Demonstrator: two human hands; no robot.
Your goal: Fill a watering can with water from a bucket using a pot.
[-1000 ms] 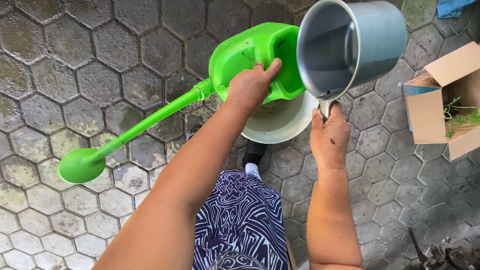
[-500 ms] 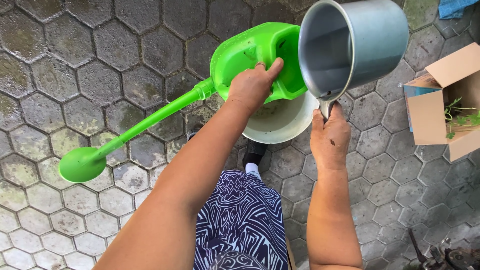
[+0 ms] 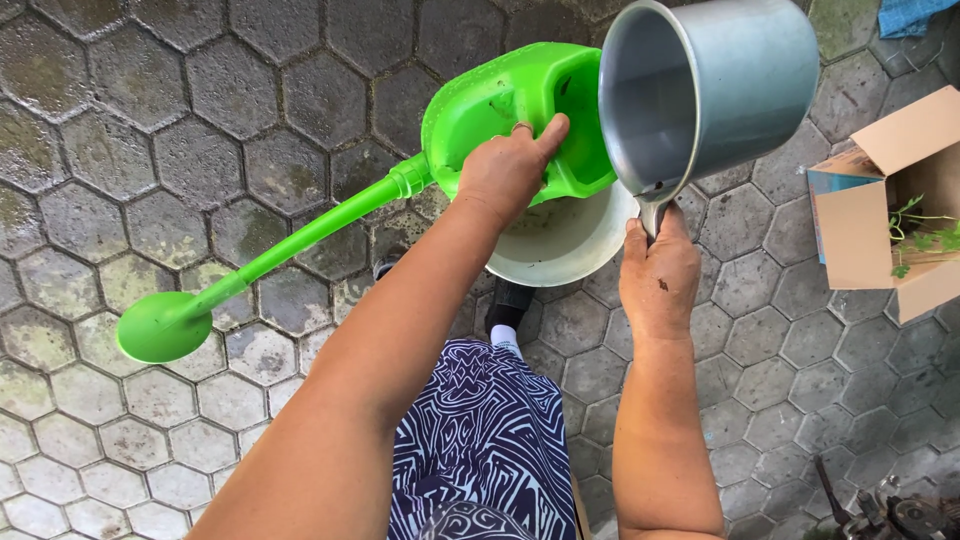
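My left hand (image 3: 505,170) grips the handle of a bright green plastic watering can (image 3: 480,105), held above the ground with its long spout and round rose (image 3: 160,328) pointing to the lower left. My right hand (image 3: 660,275) is closed on the handle of a grey metal dipper pot (image 3: 700,90), which is tilted with its mouth toward the can's opening. Its inside looks empty. A white round basin (image 3: 560,245) sits on the ground beneath both, partly hidden by the can.
Wet hexagonal paving stones (image 3: 200,120) cover the ground. An open cardboard box (image 3: 880,200) with green plant sprigs stands at the right. Blue cloth (image 3: 905,15) shows at the top right corner, dark metal parts (image 3: 880,510) at the bottom right. My patterned skirt and a dark shoe are below.
Almost nothing has moved; the pot and can have shifted very slightly upward and right.
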